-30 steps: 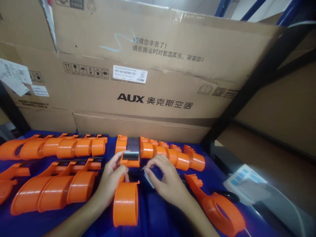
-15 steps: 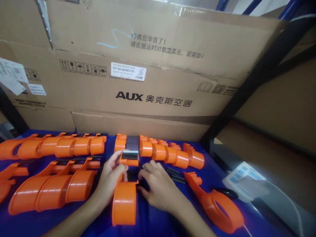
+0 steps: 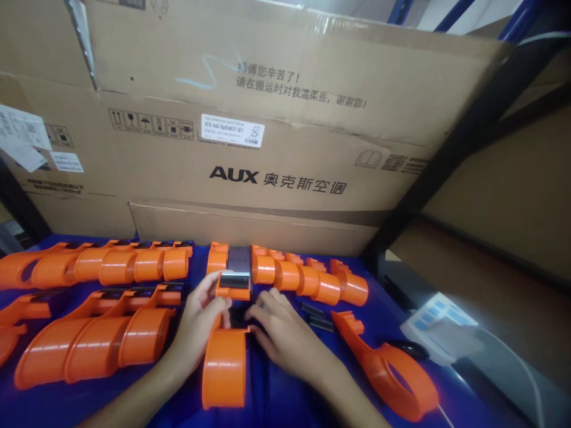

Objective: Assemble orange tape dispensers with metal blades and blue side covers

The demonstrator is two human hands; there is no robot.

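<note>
- Far left: paper label [image 3: 22, 126] on the carton [image 3: 169, 169], print too small to read.
- Lower left: orange tape dispensers in two rows, back row [image 3: 117, 266] and front row [image 3: 98, 351], on a blue surface [image 3: 285, 407].
- Upper left of centre: printed handling icons [image 3: 151, 125], arrows, glass, umbrella among them.
- Bottom centre: left hand [image 3: 206, 309] gripping the handle of one orange dispenser [image 3: 224, 370]. Its roll end faces the camera; toothed metal edge [image 3: 235, 274] on the far end.
- Centre: white label [image 3: 232, 131], reads "KFR-46G/BpR3AES1(B1)" and "25". Below it, big "AUX 奥克斯空调".
- Above, slightly right: "师傅您辛苦了!" / "请在搬运时对我温柔些,谢谢您!"
- Right hand [image 3: 282, 330]: just right of held dispenser, fingers bent; can't tell if it grips anything.
- Right of centre: another dispenser row [image 3: 307, 280], two dark strips [image 3: 319, 316] in front.
- Right: book icon [image 3: 368, 159], QR code [image 3: 394, 160] on carton.
- Lower right: lone dispenser [image 3: 382, 375] on its side.
</note>
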